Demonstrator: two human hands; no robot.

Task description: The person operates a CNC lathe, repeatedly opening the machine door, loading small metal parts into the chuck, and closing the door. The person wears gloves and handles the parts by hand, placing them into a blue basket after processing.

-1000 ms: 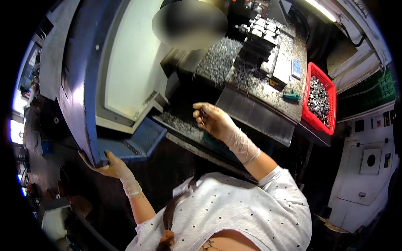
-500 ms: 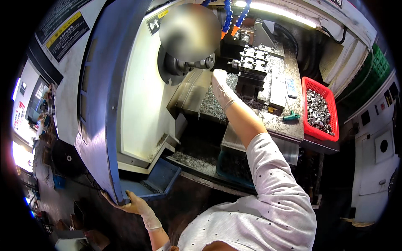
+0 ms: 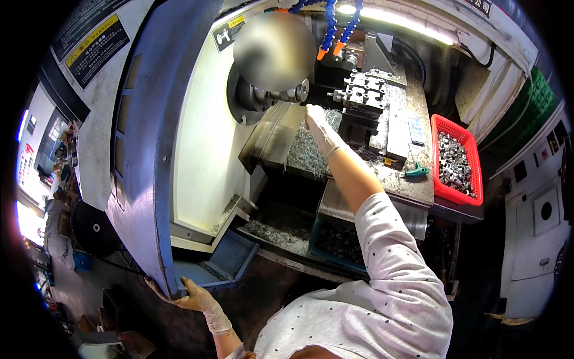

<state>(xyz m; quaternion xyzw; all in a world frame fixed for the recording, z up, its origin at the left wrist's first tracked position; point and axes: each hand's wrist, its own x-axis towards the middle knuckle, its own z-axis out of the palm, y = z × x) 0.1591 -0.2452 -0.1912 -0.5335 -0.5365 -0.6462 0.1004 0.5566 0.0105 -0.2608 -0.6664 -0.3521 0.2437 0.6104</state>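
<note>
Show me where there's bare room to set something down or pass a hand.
The steel cover between the teal bin and speckled ledge looks bare; a hand might pass through the dark gap at its left. Crowded: shavings near the right hand, and the red basket, heaped with metal parts.

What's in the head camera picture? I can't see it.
A gloved right hand reaches into a machine, near a metal rod; the gloved left hand holds a blue door low down. Metal shavings lie inside; a red basket of metal parts sits at right.
</note>
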